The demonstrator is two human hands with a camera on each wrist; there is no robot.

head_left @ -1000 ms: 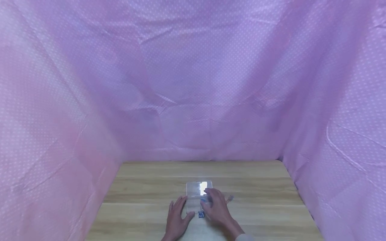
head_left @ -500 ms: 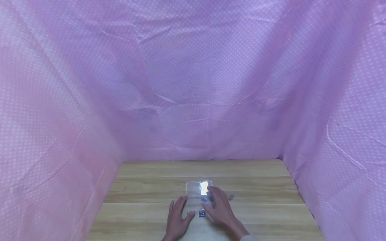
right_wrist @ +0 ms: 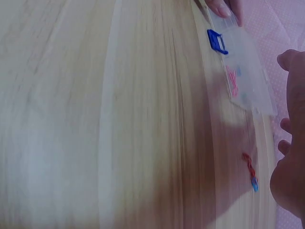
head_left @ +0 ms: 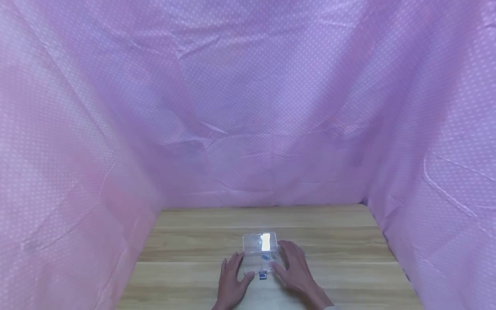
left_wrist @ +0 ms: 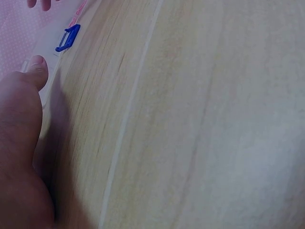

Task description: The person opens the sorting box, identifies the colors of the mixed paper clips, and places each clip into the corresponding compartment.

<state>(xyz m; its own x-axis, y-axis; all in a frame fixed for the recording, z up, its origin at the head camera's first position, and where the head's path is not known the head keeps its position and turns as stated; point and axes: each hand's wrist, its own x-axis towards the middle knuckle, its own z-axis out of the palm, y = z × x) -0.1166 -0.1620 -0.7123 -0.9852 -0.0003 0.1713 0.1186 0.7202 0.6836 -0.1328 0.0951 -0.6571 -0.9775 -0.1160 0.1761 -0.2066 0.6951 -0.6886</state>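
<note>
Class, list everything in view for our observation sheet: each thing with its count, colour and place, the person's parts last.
Box: 1, clear, on the table, between the hands
Lid: 1, clear, open at the box's far side
Latch: 1, blue, at the box's near edge
Pink bits: count unclear, pink, inside the box
Blue bit: 1, blue, inside the box
Cord: 1, red with a blue end, on the table, right of the box
Table: 1, light wood, under the box
Cloth: count unclear, pink-purple with pale dots, around the table
Left hand: 1, box's left side
Right hand: 1, box's right side
Sleeve: 1, pale, right wrist
</note>
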